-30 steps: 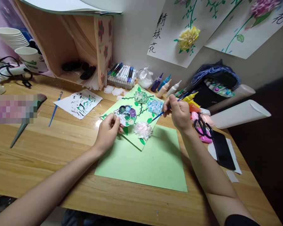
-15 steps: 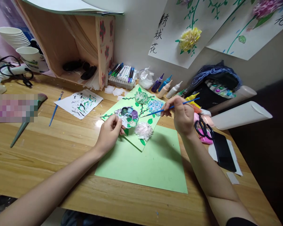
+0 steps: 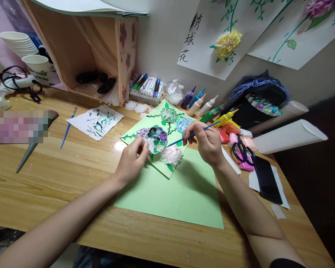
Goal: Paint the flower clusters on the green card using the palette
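My left hand (image 3: 135,158) pinches the near left edge of a small flower-shaped paint palette (image 3: 163,137), whose wells hold dark green, purple and white paint. My right hand (image 3: 203,143) grips a thin blue paintbrush (image 3: 180,140), its tip down at the palette's right lower edge. Beneath them lies a light green card with raised flowers: a green-white one (image 3: 168,114), a blue one (image 3: 184,124), a pale pink one (image 3: 172,155) and a purple one partly hidden by the palette. Under that card is a larger plain green sheet (image 3: 173,203).
Paint bottles (image 3: 197,106) and a box of markers (image 3: 146,88) line the wall. A paint-smeared paper (image 3: 97,122) and another blue brush (image 3: 68,128) lie left. To the right are black scissors (image 3: 243,152), a phone (image 3: 266,180) and a white roll (image 3: 292,137).
My right hand has come down and left, bringing the brush tip to the palette's edge. The palette sits slightly further right, and the view has shifted a little.
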`<state>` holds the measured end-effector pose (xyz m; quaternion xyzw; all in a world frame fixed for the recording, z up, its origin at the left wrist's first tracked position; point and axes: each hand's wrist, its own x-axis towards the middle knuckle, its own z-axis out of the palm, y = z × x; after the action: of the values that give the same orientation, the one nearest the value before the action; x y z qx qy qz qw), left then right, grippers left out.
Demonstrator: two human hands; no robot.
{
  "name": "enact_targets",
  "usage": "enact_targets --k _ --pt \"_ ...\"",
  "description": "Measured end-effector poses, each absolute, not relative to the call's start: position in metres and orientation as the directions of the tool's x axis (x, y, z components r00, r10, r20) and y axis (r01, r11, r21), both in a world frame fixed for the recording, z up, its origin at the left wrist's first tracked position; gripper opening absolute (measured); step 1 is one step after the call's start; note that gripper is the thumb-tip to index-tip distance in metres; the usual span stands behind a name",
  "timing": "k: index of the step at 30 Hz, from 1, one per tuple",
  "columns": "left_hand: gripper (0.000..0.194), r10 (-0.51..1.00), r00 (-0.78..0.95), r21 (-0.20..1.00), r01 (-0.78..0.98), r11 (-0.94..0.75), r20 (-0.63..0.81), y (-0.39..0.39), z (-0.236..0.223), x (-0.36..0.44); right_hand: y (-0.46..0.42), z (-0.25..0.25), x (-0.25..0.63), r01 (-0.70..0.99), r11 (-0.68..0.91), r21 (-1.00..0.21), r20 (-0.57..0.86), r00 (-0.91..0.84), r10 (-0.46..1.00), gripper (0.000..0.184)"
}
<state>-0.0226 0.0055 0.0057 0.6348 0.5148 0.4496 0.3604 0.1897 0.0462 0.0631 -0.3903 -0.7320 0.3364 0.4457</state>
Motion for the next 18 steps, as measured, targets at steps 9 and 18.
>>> enact_targets --k 9,18 --pt "0.024 0.972 0.076 0.899 0.369 -0.234 0.222 0.006 0.005 -0.023 0.058 0.070 0.203 0.321 0.460 -0.828 0.466 -0.062 0.883 0.050" --pt "0.023 0.971 0.063 0.889 0.393 -0.236 0.231 0.007 0.005 -0.023 0.061 0.055 0.200 0.437 0.451 -0.779 0.372 -0.257 0.892 0.050"
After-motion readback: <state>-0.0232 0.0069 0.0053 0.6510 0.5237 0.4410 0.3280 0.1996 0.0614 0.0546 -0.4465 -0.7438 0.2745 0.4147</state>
